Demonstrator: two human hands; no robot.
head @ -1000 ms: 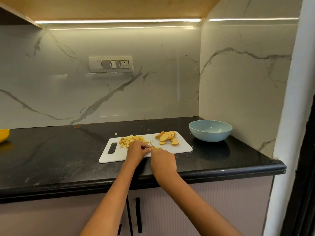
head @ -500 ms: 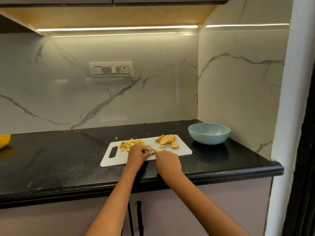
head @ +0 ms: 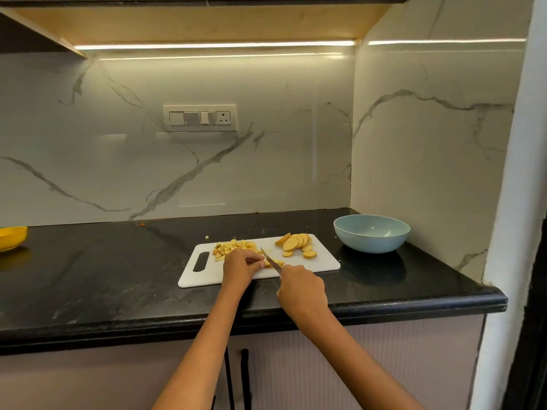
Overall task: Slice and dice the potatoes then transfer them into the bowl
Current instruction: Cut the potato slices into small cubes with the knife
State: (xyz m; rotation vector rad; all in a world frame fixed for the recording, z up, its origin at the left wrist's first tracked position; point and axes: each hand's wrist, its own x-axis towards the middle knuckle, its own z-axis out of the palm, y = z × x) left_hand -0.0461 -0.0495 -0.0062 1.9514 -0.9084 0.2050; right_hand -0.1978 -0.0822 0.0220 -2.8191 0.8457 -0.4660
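One cutting board (head: 322, 261) carried two potato groups: dice (head: 236, 246), slices (head: 297, 243). Left hand (head: 240, 264) pinned a piece; right hand (head: 302, 291) gripped one knife (head: 270, 260). One bowl (head: 371, 233) stood beside.

Knife (head: 271, 261) handle hidden inside right hand (head: 302, 291). Left hand (head: 240, 265) covers the potato piece (head: 273, 264) being cut; fingertips tucked under, grip unclear. Diced potato (head: 236, 246) pieces too small to count. Yellow bowl (head: 11, 237) cut off at left edge. Both forearms run off the bottom edge.
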